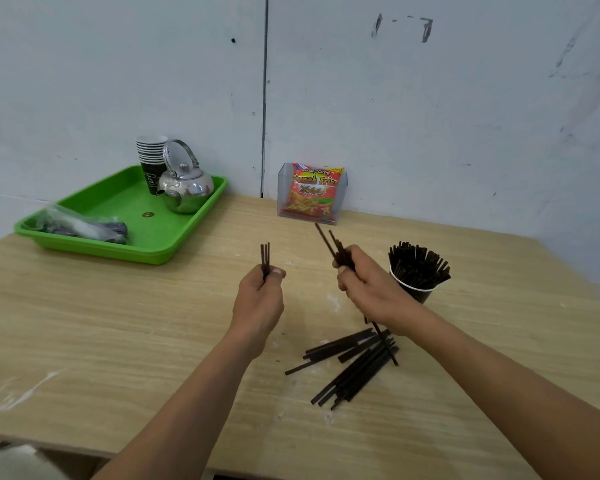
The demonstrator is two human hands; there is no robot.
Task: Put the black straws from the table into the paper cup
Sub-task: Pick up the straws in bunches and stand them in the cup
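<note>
My left hand (pixel 258 299) is shut on a few black straws (pixel 265 258) that stick straight up above the wooden table (pixel 118 323). My right hand (pixel 368 284) grips another bunch of black straws (pixel 329 242) tilted up to the left, their lower ends showing below the wrist. Just right of that hand stands the paper cup (pixel 417 293), crammed with many upright black straws (pixel 418 263). A loose pile of black straws (pixel 352 363) lies flat on the table beneath my right forearm.
A green tray (pixel 125 209) at the back left holds a steel kettle (pixel 187 190), a stack of paper cups (pixel 150 161) and a plastic bag (pixel 84 226). A clear holder with a snack packet (pixel 311 194) stands against the wall.
</note>
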